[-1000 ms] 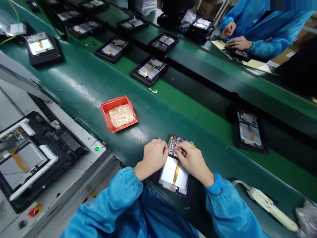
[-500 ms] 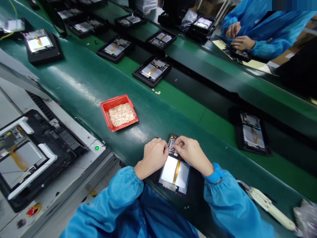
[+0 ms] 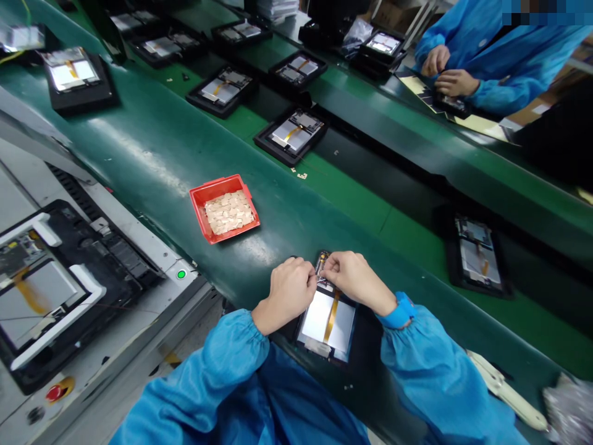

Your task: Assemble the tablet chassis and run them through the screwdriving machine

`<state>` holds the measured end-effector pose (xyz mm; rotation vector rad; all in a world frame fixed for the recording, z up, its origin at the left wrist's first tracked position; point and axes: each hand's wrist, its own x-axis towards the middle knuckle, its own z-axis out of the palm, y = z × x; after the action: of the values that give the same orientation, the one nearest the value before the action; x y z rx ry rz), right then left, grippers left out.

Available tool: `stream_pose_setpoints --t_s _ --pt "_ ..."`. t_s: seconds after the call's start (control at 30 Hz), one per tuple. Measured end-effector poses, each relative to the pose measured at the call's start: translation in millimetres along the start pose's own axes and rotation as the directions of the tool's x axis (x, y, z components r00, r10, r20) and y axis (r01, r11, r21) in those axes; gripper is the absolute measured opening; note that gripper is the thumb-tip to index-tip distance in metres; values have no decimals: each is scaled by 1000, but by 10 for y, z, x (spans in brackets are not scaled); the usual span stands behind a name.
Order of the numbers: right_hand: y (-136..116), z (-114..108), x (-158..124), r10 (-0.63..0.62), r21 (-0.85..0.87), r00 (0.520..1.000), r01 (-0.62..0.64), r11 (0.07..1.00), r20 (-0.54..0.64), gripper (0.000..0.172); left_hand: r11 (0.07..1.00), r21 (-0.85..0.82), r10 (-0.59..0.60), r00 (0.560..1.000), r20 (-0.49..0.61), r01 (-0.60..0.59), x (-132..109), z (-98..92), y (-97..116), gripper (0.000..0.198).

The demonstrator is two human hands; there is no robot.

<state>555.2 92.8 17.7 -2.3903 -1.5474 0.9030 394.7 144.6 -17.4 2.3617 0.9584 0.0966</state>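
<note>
An opened tablet [image 3: 331, 318] lies in front of me, its silver battery and orange flat cable showing. Both hands work over the circuit board [image 3: 321, 262] at its far end. My left hand [image 3: 291, 287] is closed at the board's left side, fingertips pinched together. From the right, my right hand [image 3: 354, 278] reaches in with thumb and forefinger pinched over the board. Whatever is between the fingertips is too small to make out. Beyond my left hand stands a red bin [image 3: 225, 209] holding many small beige pieces.
Opened tablets in black trays [image 3: 291, 136] line the green belt ahead. A machine [image 3: 152, 309] with a tablet in its fixture is at left. A cream-handled tool [image 3: 509, 389] and a plastic bag [image 3: 567, 402] lie at right. A co-worker's hands [image 3: 456, 80] handle a device opposite.
My right hand has shifted slightly left over the board, still pinched. Trays on the nearer belt lane have slid a little to the right. My left hand looks nearly unchanged.
</note>
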Motion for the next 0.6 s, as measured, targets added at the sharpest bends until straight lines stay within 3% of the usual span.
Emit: stream_pose_setpoints --t_s 0.6 --pt "35 10 -16 -2 61 1000 2 998 -1 8 1000 17 -5 1000 -15 5 -8 9 0 17"
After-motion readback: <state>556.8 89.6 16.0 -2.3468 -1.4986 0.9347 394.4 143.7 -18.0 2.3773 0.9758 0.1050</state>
